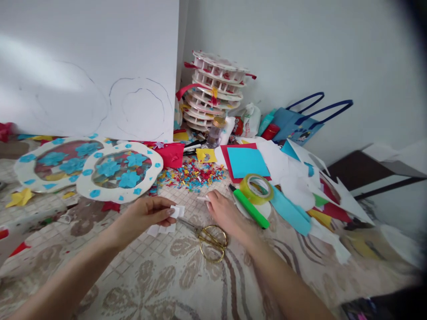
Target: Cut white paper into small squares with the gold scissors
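My left hand is closed in a pinch on a small white paper piece, held just above other white scraps on the patterned table. My right hand rests on the table to the right, fingers pressed on a tiny white scrap. Gold-handled scissors lie between and in front of the two hands. A green marker and a roll of clear tape sit just right of my right hand.
Two white paper rings with blue flowers lie at left. A confetti pile, red and blue paper sheets, a stack of paper rings, a blue bag and a large white board stand behind.
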Action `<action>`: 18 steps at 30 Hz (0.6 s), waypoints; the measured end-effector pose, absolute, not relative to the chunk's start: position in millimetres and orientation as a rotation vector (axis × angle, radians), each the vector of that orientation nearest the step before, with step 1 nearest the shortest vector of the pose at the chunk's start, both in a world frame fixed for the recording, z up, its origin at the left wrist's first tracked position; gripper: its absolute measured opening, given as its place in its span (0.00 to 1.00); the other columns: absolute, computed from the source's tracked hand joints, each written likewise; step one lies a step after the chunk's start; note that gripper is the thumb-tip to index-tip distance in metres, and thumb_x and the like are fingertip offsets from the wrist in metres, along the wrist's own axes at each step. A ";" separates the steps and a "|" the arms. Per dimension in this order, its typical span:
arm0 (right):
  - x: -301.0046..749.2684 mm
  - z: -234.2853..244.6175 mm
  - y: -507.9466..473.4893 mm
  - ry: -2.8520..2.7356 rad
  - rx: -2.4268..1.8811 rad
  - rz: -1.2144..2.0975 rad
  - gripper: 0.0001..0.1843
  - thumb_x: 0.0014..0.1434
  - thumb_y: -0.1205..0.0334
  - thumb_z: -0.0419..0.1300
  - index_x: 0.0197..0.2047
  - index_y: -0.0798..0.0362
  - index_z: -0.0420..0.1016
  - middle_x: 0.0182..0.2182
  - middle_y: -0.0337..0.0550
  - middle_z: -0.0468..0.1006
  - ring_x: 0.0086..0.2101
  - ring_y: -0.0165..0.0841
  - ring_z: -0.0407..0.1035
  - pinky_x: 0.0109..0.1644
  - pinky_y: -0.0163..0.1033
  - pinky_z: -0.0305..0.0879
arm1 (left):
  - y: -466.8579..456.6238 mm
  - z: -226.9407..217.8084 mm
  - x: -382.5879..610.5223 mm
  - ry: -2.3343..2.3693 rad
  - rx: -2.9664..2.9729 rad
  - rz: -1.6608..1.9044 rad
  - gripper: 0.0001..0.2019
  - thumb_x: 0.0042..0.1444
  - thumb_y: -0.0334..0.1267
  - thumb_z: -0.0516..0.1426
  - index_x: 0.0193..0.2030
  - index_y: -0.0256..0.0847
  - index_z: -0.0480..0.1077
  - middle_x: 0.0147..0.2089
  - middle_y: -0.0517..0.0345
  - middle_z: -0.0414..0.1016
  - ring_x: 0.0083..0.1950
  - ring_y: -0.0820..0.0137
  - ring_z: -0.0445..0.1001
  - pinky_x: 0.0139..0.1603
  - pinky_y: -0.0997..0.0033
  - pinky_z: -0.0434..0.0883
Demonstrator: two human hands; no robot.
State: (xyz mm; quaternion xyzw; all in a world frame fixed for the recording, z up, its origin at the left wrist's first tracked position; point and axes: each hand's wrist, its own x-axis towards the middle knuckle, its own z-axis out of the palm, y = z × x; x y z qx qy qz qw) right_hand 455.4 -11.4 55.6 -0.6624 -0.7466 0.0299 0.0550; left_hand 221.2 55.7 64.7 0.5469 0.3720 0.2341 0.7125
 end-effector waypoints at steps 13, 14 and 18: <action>504.5 60.0 -37.4 -2.284 -2.022 0.262 0.11 0.56 0.77 0.53 0.39 0.54 0.64 0.40 0.46 0.69 0.38 0.35 0.67 0.39 0.36 0.60 | 55.6 66.1 224.8 0.829 1.230 0.511 0.08 0.46 0.39 0.65 0.33 0.39 0.78 0.28 0.52 0.80 0.29 0.69 0.76 0.31 0.76 0.74; 503.9 58.1 -37.7 -2.278 -2.019 0.275 0.12 0.55 0.79 0.53 0.40 0.54 0.64 0.39 0.46 0.69 0.39 0.35 0.67 0.39 0.36 0.60 | 55.4 65.1 224.6 0.832 1.232 0.512 0.08 0.46 0.39 0.65 0.33 0.39 0.78 0.28 0.52 0.80 0.30 0.69 0.76 0.31 0.76 0.74; 508.7 58.8 -40.3 -2.250 -2.000 0.321 0.17 0.54 0.81 0.50 0.43 0.55 0.64 0.41 0.47 0.70 0.41 0.35 0.67 0.41 0.36 0.60 | 54.8 61.3 223.1 0.835 1.240 0.508 0.09 0.46 0.39 0.65 0.35 0.39 0.78 0.29 0.53 0.80 0.30 0.69 0.77 0.32 0.76 0.74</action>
